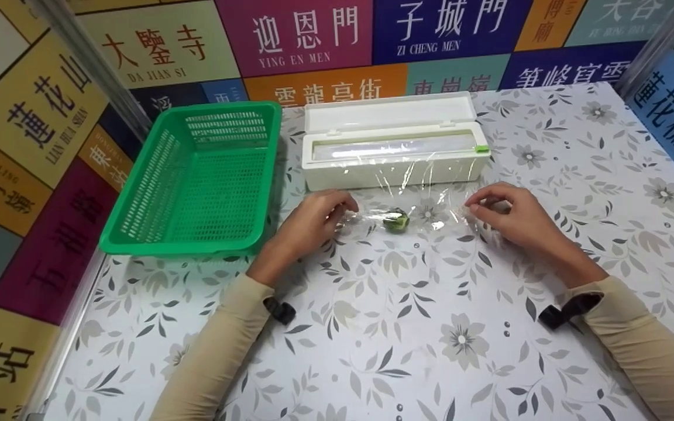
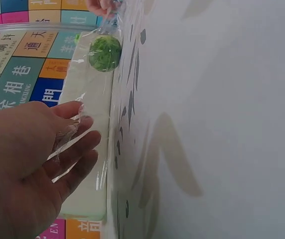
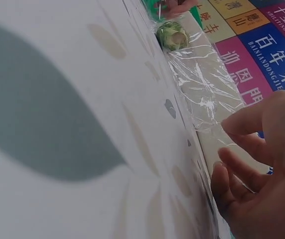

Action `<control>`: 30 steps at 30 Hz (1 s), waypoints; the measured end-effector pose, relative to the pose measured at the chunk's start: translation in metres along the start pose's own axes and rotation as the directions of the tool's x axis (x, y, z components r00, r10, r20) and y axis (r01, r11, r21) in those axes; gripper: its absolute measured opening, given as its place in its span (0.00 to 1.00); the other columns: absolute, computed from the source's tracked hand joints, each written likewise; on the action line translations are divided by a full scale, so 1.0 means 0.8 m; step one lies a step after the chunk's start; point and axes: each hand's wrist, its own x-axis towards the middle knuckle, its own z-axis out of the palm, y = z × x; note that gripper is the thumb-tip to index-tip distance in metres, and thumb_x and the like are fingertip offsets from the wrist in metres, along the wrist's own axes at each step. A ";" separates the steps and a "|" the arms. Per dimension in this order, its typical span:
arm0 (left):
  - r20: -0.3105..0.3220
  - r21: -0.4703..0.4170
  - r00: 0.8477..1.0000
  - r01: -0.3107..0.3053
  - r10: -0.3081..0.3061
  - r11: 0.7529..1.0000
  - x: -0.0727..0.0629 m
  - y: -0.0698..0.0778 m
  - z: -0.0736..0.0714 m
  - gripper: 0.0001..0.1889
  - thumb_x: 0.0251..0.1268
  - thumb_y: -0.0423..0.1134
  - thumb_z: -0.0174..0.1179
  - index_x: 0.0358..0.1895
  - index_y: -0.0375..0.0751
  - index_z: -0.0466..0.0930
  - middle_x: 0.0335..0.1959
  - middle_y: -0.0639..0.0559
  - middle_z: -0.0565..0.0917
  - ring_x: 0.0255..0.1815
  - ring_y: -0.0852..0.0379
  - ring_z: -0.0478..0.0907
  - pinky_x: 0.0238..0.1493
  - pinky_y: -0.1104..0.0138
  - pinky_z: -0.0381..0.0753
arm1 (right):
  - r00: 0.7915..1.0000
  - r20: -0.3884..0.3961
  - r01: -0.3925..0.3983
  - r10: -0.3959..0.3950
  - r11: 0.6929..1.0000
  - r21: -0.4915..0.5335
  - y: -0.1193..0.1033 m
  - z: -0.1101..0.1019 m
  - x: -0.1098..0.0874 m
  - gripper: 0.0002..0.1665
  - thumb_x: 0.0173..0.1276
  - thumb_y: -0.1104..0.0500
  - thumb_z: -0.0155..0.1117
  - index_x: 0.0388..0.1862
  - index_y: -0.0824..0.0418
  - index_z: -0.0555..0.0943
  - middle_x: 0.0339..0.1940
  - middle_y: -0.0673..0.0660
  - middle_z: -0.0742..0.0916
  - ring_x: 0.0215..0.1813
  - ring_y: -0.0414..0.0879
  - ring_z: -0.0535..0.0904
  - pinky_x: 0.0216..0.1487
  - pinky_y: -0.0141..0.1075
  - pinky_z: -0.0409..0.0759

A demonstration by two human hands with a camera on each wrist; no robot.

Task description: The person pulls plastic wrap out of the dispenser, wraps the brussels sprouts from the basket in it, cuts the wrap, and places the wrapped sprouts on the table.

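Note:
A small round green vegetable (image 1: pixel 396 220) with a pale cut end (image 3: pixel 180 40) lies under clear cling film (image 1: pixel 425 181). The film runs from the front of a white dispenser box (image 1: pixel 395 169) down over the vegetable. On the left, my left hand (image 1: pixel 320 219) pinches a bunched edge of the film; the left wrist view shows film between thumb and fingers, the other fingers spread loosely. My right hand (image 1: pixel 515 213) pinches the film's right edge between thumb and forefinger, its other fingers loosely curled. The vegetable sits between both hands, nearer the left.
The box's lid (image 1: pixel 389 111) stands open at the back, with the film roll (image 1: pixel 395 146) inside and a green slider (image 1: pixel 481 149) at its right end. A green plastic basket (image 1: pixel 261 216) stands left of the box. Leaf-patterned cloth (image 1: pixel 372 351) covers the table; lettered panels (image 1: pixel 308 29) surround it.

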 end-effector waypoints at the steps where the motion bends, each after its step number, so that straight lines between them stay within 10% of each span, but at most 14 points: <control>1: -0.007 -0.014 1.000 0.010 -0.010 1.000 0.000 0.000 -0.001 0.17 0.75 0.20 0.52 0.51 0.39 0.89 0.51 0.47 0.92 0.55 0.52 0.88 0.59 0.61 0.87 | 0.999 -0.032 0.009 -0.009 1.000 0.008 -0.001 0.000 0.001 0.13 0.79 0.52 0.71 0.56 0.54 0.89 0.54 0.51 0.88 0.49 0.41 0.82 0.46 0.29 0.81; 10: -0.144 -0.068 0.990 -0.022 0.012 0.997 0.011 0.017 -0.011 0.17 0.78 0.24 0.52 0.56 0.38 0.88 0.56 0.46 0.91 0.62 0.50 0.86 0.70 0.60 0.82 | 0.927 -0.190 0.314 -0.323 0.946 -0.074 -0.032 0.020 0.002 0.10 0.72 0.66 0.72 0.46 0.53 0.91 0.52 0.51 0.90 0.57 0.34 0.79 0.54 0.35 0.75; 22: 0.131 0.007 0.971 -0.202 0.199 0.979 0.043 0.056 0.012 0.10 0.77 0.36 0.68 0.55 0.42 0.93 0.52 0.51 0.94 0.58 0.52 0.89 0.64 0.60 0.86 | 0.838 0.110 0.545 -0.534 0.817 -0.188 -0.081 0.072 0.024 0.14 0.69 0.62 0.78 0.53 0.57 0.91 0.50 0.54 0.92 0.56 0.53 0.87 0.62 0.50 0.82; 30: 0.193 -0.067 0.969 -0.147 0.157 0.987 0.055 0.050 0.015 0.12 0.68 0.34 0.76 0.52 0.39 0.92 0.48 0.48 0.94 0.50 0.54 0.92 0.56 0.66 0.89 | 0.881 0.249 0.466 -0.402 0.830 -0.306 -0.102 0.076 0.037 0.23 0.64 0.50 0.84 0.56 0.53 0.90 0.54 0.52 0.93 0.60 0.55 0.87 0.71 0.57 0.77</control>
